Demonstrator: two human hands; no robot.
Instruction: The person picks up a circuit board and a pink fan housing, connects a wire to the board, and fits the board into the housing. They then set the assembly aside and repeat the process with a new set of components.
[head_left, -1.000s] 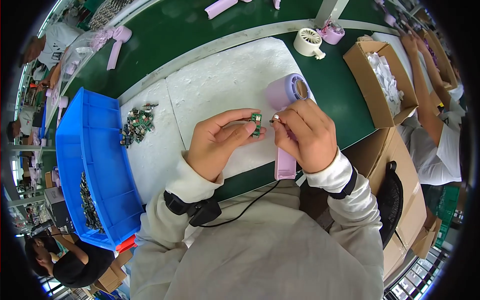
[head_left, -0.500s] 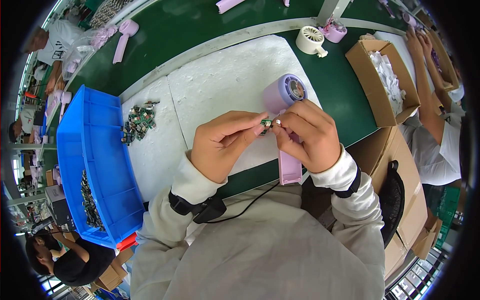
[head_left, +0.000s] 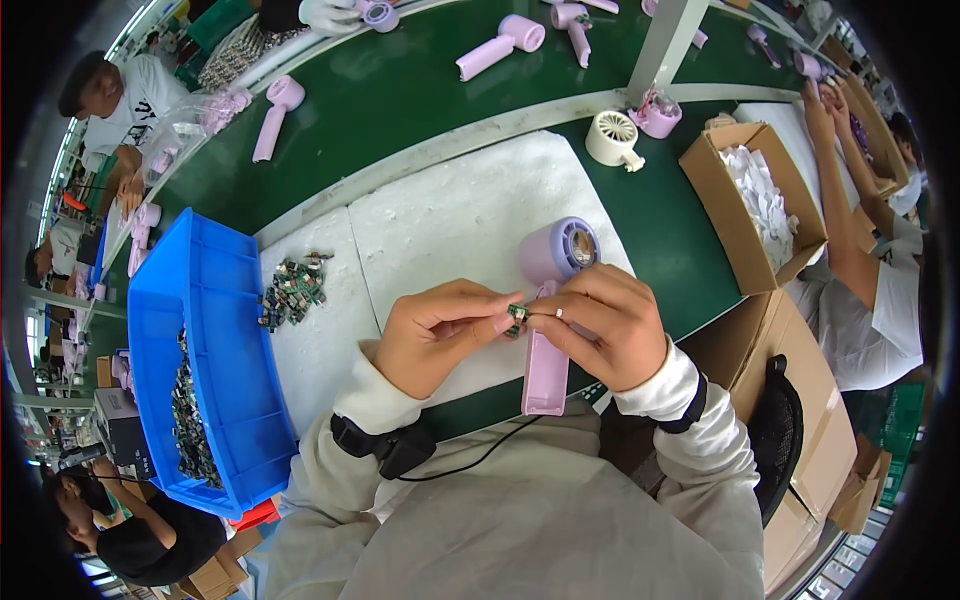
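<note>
Between the thumb and fingers of my left hand (head_left: 435, 335) is a small green circuit board (head_left: 516, 316). My right hand (head_left: 615, 325) is closed in a pinch against the board's right edge. A tiny white connector (head_left: 559, 313) shows between its fingers; any wire on it is too fine to make out. Under my right hand lies a lilac handheld fan (head_left: 545, 375), its round head beyond my fingers and its open, hollow handle toward me. My fingers hide the middle of the fan.
White foam sheets (head_left: 450, 190) cover the bench, with a pile of circuit boards (head_left: 296, 290) at left. Beside it stands a blue bin (head_left: 225, 350) holding more boards. A cream fan housing (head_left: 612, 138) and a carton of white pieces (head_left: 755, 195) are at right. Co-workers sit around.
My view has tilted up, so the bench appears lower and more fans and a gloved hand show at the far side. Both hands stay together at the board.
</note>
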